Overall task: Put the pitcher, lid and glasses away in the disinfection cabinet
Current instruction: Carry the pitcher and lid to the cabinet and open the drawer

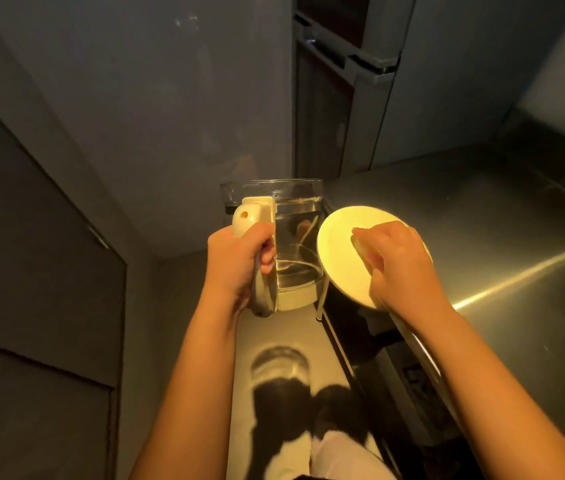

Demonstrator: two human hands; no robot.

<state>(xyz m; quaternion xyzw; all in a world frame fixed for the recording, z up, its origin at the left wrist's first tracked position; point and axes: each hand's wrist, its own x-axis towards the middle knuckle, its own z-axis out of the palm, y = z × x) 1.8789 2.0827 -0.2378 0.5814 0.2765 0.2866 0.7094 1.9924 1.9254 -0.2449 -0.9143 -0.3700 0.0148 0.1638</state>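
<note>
I have one view to work from, the head camera, worn high and looking forward and steeply down. Its wide lens bends the edges, so the dark cupboard doors (pixel 31 237) on the left and the steel counter (pixel 481 220) on the right lean inward. It sits close. Both forearms run up from the bottom edge, and the left grip (pixel 236 265) on the pitcher (pixel 294 237) and the right grip (pixel 402 268) on the lid (pixel 339 258) land near mid-frame. A glass (pixel 279 365) shows lower down between the arms, slightly blurred.
</note>
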